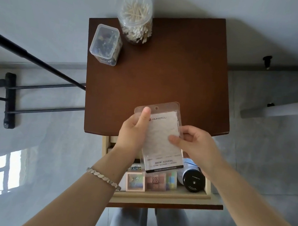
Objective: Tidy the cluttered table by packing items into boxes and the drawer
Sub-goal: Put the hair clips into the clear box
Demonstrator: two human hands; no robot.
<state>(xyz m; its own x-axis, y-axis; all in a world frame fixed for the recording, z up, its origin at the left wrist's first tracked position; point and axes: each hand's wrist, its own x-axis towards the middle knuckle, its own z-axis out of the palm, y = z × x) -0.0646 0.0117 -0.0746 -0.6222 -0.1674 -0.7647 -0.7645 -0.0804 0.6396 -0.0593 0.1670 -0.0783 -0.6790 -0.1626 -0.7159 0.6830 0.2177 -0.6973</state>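
Observation:
Both my hands hold a flat clear plastic package [162, 133] with a white card inside, above the table's front edge and the open drawer [161, 195]. My left hand [133, 129] grips its left side, thumb on the front. My right hand [194, 144] pinches its right edge. Inside the drawer lie a small pink framed box [135, 182], a brown palette [155, 181], a multicoloured block [171, 180], a box lettered "ydron" [135, 167] and a black-capped round container [193, 181]. The package hides part of the drawer.
The brown table top [167, 77] carries a clear round jar of cotton swabs [137, 16] and a clear rectangular lidded box of small dark items [105, 44] at its far left. A black metal stand [10, 100] is on the floor to the left.

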